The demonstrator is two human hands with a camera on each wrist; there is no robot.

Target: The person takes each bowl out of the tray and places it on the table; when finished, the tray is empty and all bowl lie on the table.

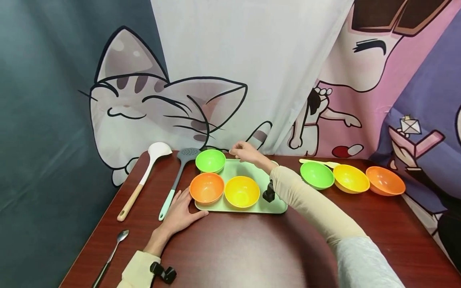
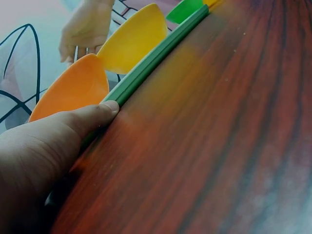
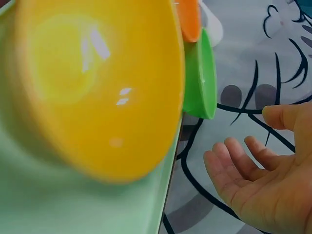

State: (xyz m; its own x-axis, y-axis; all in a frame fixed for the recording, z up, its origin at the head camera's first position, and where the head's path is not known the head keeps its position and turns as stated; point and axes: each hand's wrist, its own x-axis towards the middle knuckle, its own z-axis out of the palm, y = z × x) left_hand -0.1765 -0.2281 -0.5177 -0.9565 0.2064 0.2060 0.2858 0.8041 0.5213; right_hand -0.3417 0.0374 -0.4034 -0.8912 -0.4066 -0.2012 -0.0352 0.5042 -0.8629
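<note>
A pale green tray holds an orange bowl, a yellow bowl and a green bowl, the green one at its back left corner. At the front left corner of the tray lies my left hand, its thumb straight against the rim in the left wrist view and its other fingers along the left side. My right hand is over the tray's back edge, behind the yellow bowl. In the right wrist view its fingers are loosely bent, with nothing in them.
Left of the tray lie a slotted turner with a mint handle, a white ladle and a small metal spoon. To the right stand another green bowl, yellow bowl and orange bowl, before a pale yellow utensil. A printed curtain hangs behind.
</note>
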